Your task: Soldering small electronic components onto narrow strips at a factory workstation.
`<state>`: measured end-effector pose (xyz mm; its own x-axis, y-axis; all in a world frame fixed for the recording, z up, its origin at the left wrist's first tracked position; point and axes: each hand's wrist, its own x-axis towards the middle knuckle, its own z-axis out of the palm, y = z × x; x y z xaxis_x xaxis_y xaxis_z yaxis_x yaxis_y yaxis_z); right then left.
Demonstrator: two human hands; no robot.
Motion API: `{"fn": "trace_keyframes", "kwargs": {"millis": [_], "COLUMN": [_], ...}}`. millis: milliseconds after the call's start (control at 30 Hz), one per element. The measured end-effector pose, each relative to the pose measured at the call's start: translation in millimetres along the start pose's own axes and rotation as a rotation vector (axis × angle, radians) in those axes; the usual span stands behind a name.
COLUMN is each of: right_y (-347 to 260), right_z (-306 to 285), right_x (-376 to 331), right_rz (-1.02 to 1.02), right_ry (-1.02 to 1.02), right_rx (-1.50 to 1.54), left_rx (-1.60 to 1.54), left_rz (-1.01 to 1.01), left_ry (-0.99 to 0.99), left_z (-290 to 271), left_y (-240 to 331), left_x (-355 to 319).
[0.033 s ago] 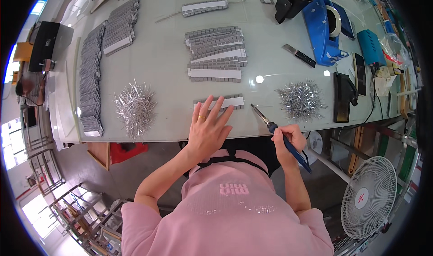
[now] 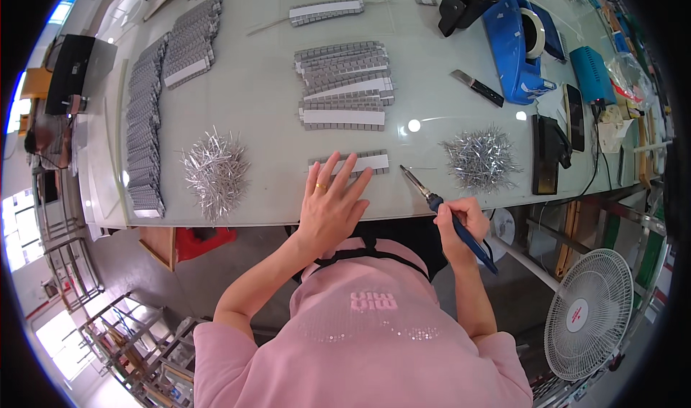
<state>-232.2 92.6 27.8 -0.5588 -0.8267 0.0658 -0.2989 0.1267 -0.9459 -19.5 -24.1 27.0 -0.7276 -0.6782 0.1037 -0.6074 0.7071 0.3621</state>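
Note:
My left hand lies with its fingers spread over a grey segmented strip with a white band along it, partly covering its near side. Gripped in my right hand is a blue-handled soldering iron, its tip pointing up and left. The tip is close to the strip's right end, beside a thin wire lying on the table. Farther back sits a stack of similar strips. A heap of short silvery wire pieces lies to the right, another heap to the left.
Long rows of overlapping grey strips line the table's left side. On the right are a utility knife, a blue tape dispenser, a teal box with a cable and a phone. A white fan stands at lower right.

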Motion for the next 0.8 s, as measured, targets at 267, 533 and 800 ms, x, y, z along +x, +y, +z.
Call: {"fn": "trace_keyframes", "kwargs": {"millis": [267,533,800], "right_y": [8.4,-4.2,-22.6], "right_z": [-12.8,-13.2,-9.9], "right_x": [10.0,16.0,21.2], "right_rz": [0.009,-0.012,-0.139], "right_ry": [-0.086,-0.121,-0.125], "right_rx": [0.025,-0.008,-0.155], "left_rx": [0.004,0.004,0.004], "left_rz": [0.099,0.115,0.127], "left_ry": [-0.022,-0.033,-0.049], "left_z": [-0.4,0.1,-0.1], "left_y": [-9.8,-9.9,-9.7], "left_x": [3.4,4.8,6.8]}}
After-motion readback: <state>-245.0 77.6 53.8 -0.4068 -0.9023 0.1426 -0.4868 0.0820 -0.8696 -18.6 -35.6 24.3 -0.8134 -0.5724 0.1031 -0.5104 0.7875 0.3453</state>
